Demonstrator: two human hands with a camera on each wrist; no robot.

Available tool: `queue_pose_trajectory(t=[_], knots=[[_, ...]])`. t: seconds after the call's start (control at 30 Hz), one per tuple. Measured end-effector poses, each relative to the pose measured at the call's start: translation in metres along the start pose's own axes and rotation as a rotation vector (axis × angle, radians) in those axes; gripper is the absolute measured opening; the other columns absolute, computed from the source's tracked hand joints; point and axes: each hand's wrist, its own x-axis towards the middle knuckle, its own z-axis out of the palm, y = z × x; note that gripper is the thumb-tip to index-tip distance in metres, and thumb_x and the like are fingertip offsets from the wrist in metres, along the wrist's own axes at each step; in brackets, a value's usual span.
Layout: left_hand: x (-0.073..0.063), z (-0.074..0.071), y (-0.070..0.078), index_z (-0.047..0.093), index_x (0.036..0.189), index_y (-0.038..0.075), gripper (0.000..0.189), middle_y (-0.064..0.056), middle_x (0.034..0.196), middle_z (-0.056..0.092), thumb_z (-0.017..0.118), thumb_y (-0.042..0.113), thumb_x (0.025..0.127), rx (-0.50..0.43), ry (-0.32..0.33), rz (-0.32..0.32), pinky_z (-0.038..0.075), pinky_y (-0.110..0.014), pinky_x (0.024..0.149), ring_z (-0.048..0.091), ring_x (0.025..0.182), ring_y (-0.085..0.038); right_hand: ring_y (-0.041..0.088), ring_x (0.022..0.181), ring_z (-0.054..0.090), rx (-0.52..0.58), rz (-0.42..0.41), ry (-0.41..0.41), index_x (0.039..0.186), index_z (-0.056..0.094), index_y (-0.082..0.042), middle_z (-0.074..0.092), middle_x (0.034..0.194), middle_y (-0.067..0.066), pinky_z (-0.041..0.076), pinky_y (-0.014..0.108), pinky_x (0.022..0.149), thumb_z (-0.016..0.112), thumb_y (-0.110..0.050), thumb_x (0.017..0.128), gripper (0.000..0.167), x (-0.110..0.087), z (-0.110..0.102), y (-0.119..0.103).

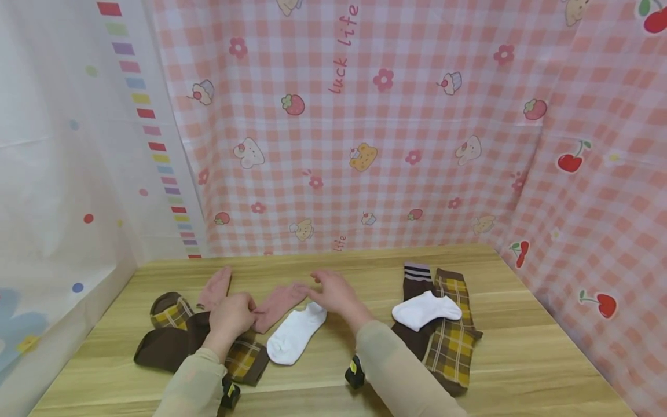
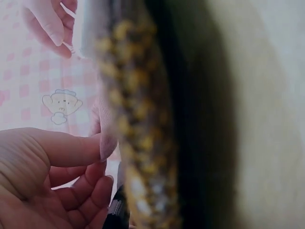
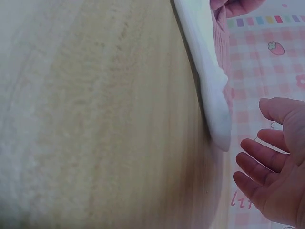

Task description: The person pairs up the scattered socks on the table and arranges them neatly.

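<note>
Here, the left hand [image 1: 232, 316] pinches one end of a pink sock [image 1: 278, 304] on the desk [image 1: 302, 397], beside a white sock [image 1: 294, 339]. The right hand [image 1: 336, 294], fingers loosely spread, is near the pink sock's far end; gentle pinching should avoid stretching it.

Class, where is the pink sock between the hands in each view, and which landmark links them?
Head: the pink sock, below and left of centre.
Left wrist: a narrow strip left of centre, pinched by the left hand.
Right wrist: upper right, behind the white sock.
Shared landmark: the pink checked backdrop.
</note>
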Motion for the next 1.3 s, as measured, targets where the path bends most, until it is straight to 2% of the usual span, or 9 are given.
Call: queue_pose_trajectory(t=[0.2, 0.73, 1.03, 1.3], knots=[[0.002, 0.005, -0.002, 0.061, 0.071, 0.011, 0.011, -0.001, 0.069, 0.059, 0.070, 0.005, 0.075, -0.029, 0.046, 0.036, 0.044, -0.040, 0.055, 0.053, 0.062, -0.021, 0.031, 0.112, 0.060, 0.001, 0.003, -0.009, 0.132, 0.059, -0.002, 0.065, 0.121, 0.016, 0.048, 0.044, 0.097, 0.066, -0.036, 0.095, 0.051, 0.002, 0.001, 0.001], [0.003, 0.007, 0.000, 0.060, 0.069, 0.008, 0.012, -0.001, 0.065, 0.057, 0.068, 0.000, 0.072, -0.060, 0.112, 0.124, 0.046, -0.040, 0.061, 0.052, 0.062, -0.021, 0.029, 0.110, 0.061, 0.009, 0.023, -0.057, 0.129, 0.061, -0.002, 0.065, 0.119, 0.014, 0.048, 0.043, 0.096, 0.067, -0.029, 0.096, 0.043, 0.010, 0.006, -0.003], [0.003, 0.006, 0.001, 0.061, 0.069, 0.006, 0.010, -0.001, 0.065, 0.057, 0.068, -0.001, 0.071, -0.083, 0.115, 0.136, 0.046, -0.040, 0.062, 0.053, 0.063, -0.021, 0.030, 0.110, 0.061, 0.045, 0.051, -0.055, 0.127, 0.062, -0.001, 0.066, 0.118, 0.016, 0.048, 0.043, 0.097, 0.067, -0.024, 0.096, 0.039, 0.013, 0.009, -0.007], [0.001, 0.005, 0.000, 0.062, 0.071, 0.006, 0.010, -0.001, 0.065, 0.057, 0.069, -0.001, 0.073, -0.089, 0.101, 0.135, 0.045, -0.040, 0.061, 0.052, 0.063, -0.021, 0.028, 0.111, 0.061, -0.003, 0.073, -0.062, 0.130, 0.061, -0.001, 0.066, 0.120, 0.015, 0.048, 0.041, 0.097, 0.065, -0.024, 0.097, 0.040, 0.013, 0.009, -0.012]])
